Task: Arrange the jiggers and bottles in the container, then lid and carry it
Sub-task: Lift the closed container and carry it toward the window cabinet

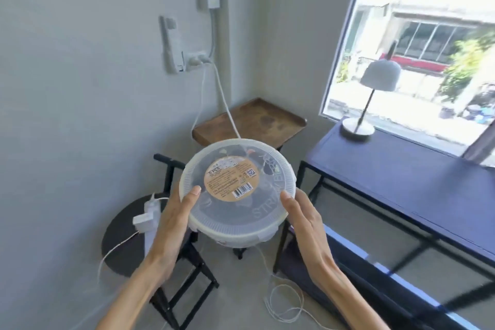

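Observation:
A round translucent plastic container is held up in the air in front of me, closed by a clear lid with a brown round label and a barcode. Dark shapes show faintly through the lid; I cannot tell what they are. My left hand grips the container's left side with the thumb on the lid's rim. On the right side, my right hand holds it the same way, thumb on the rim.
Below the container stands a black round stool with a white charger and cable. A brown wooden side table sits in the corner. A purple desk with a white lamp runs along the window at right. White cable loops lie on the floor.

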